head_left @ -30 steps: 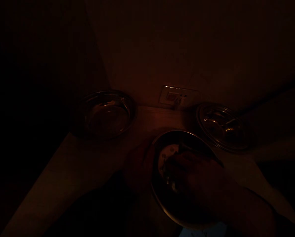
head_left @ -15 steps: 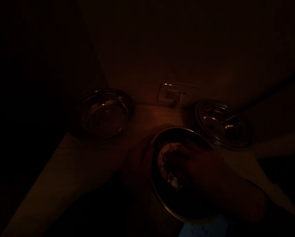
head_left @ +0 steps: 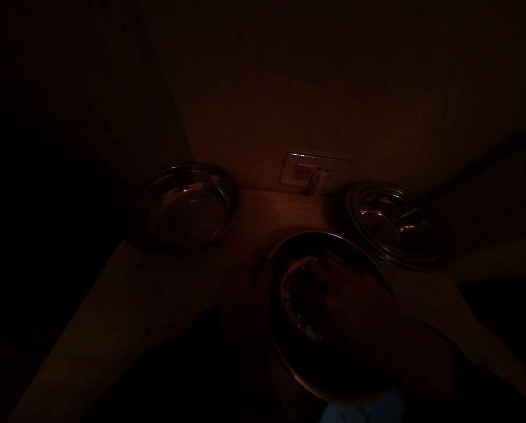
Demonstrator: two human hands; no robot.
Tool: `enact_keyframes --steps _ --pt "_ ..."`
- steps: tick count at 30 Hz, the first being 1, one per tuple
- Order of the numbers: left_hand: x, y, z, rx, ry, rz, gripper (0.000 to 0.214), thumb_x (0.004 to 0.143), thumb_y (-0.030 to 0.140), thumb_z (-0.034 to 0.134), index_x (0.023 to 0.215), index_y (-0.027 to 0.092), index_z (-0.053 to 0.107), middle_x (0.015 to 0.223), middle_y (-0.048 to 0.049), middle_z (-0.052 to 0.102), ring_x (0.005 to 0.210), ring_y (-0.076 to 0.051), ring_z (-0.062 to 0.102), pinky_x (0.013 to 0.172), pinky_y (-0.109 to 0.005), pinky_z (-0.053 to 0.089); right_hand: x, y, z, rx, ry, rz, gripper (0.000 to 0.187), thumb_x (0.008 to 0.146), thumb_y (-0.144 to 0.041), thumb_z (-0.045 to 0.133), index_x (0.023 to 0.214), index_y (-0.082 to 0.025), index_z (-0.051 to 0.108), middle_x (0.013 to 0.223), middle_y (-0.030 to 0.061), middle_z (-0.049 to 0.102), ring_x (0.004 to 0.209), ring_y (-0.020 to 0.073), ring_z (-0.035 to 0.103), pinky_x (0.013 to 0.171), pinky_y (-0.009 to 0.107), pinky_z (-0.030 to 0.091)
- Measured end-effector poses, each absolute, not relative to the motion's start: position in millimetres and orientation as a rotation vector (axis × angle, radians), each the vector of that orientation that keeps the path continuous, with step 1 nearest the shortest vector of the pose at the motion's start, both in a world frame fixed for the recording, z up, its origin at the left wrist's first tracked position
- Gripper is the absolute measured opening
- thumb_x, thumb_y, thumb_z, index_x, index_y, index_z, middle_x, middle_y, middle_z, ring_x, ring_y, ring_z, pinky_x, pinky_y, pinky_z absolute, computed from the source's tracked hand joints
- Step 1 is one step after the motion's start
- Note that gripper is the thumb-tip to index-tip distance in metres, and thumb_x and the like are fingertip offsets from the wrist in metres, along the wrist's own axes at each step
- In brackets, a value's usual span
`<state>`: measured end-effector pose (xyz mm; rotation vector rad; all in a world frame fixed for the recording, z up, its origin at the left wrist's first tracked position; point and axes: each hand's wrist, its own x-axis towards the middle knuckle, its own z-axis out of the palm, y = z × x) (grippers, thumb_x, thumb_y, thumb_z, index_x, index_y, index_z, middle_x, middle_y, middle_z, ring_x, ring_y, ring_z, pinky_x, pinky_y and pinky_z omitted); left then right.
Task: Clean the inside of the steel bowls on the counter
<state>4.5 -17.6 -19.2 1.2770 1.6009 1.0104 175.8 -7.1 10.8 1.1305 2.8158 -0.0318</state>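
Bowl: pale patch shows less than b4 under R hand.

left hand too dim to read, bowl part-hidden behind right hand, blue item cropped

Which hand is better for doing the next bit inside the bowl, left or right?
Right, probably. The right hand is inside the bowl, while the left hand is outside, by the bowl's left edge. It's too dark to see what either one holds.
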Motion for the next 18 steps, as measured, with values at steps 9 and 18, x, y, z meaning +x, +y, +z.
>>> enact_keyframes --steps 9,18 --pt "2.7 -16.5 -19.3 1.308 1.540 1.034 0.039 0.092 0.031 0.038 0.118 0.021 0.065 0.116 -0.0045 0.072 0.107 -0.022 0.066 0.096 -0.036 0.050 173.5 -3.7 13.7 1.202 2.797 -0.026 0.033 0.089 -0.023 0.057 0.122 -0.023 0.062 0.121 0.0078 0.060 0.101 0.0264 0.057 0.066 0.036 0.050" --pt "3.3 -16.7 -19.1 1.262 1.569 1.014 0.039 0.092 0.034 0.039 0.117 0.022 0.066 0.114 -0.0040 0.073 0.106 -0.022 0.066 0.095 -0.037 0.051 168.6 -14.5 17.7 1.027 2.867 -0.206 0.028 0.086 -0.018 0.057 0.112 -0.023 0.065 0.120 0.0071 0.061 0.106 0.0288 0.055 0.068 0.040 0.054"
